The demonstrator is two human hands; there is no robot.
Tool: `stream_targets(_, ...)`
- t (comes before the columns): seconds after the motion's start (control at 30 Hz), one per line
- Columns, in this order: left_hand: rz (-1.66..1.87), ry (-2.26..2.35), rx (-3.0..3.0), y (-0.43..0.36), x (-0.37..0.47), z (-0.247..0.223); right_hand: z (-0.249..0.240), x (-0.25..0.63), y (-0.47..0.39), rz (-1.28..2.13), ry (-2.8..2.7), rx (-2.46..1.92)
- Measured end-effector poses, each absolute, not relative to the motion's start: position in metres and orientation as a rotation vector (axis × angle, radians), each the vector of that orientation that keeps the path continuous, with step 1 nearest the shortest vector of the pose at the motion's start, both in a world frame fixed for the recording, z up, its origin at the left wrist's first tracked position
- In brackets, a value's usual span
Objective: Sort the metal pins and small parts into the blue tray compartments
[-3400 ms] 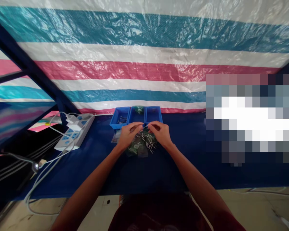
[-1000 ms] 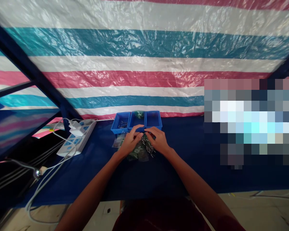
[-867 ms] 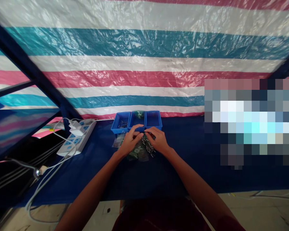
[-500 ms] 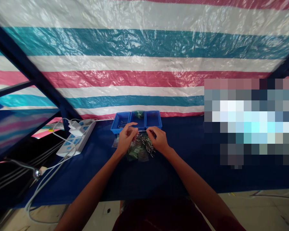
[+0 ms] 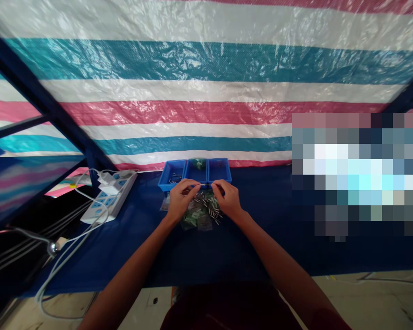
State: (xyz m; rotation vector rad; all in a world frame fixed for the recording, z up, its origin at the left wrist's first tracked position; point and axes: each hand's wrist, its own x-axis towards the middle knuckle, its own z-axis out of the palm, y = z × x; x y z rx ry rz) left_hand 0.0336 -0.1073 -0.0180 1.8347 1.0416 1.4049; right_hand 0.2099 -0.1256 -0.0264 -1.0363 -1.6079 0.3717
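Two bare hands work at the centre of the frame, a little apart from each other: the left hand (image 5: 183,197) and the right hand (image 5: 227,197). Each has thumb and fingers pinched on an end of one thin, pale rod (image 5: 206,184), which lies level across the gap between them, above the near edge of the bins.

Three blue bins stand side by side just beyond the hands. The left bin (image 5: 170,187) holds a few slim pieces, too small to count surely; the middle bin (image 5: 197,175) has a green bundle (image 5: 197,163) at its far end; the right bin (image 5: 219,173) is third in the row. Below the hands lies one loose heap of short metal pins (image 5: 213,210), overlapping too much to count, with greenish packets (image 5: 191,219) and a clear bag (image 5: 204,223) at its near side. Another clear bag (image 5: 165,203) shows left of the left hand.

One white power strip (image 5: 106,208) with blue sockets sits left of centre, at least one bulky white plug (image 5: 109,184) in it; any lettering there is too small to read.

The tabletop (image 5: 261,215) is dark blue. A glossy sheet (image 5: 192,91) striped white, teal and red fills the upper frame, dark blue frame bars (image 5: 30,78) slant down the upper left, and pale floor (image 5: 371,298) appears at lower right. A pixelated block covers the right side.
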Motion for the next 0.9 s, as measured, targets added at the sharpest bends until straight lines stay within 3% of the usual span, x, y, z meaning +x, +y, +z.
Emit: stream_targets(0.9,1.368,0.998,1.858,-0.1105,0.0336,-0.0172,-0.026,0.211,-0.1266,0.402,-1.644,-1.055)
